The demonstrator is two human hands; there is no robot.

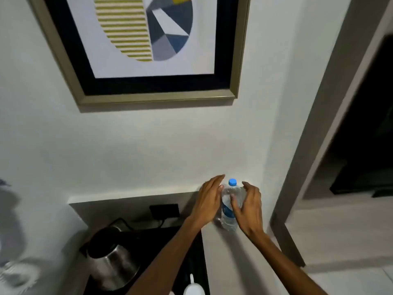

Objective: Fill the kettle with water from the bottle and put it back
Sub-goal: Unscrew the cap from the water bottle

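A clear plastic water bottle (229,206) with a blue cap and a blue label stands upright on a white ledge by the wall. My left hand (207,201) is at its left side and my right hand (247,206) at its right side, both with fingers spread and curved around it. My right thumb lies across the bottle's front; whether either hand grips the bottle is unclear. A steel kettle (112,260) with a black lid and handle sits lower left on a dark tray, apart from both hands.
A black wall socket (164,210) with a plugged cord sits behind the kettle. A white object (192,289) stands at the bottom edge. A framed picture (146,47) hangs above. A doorway with a grey frame (314,145) opens to the right.
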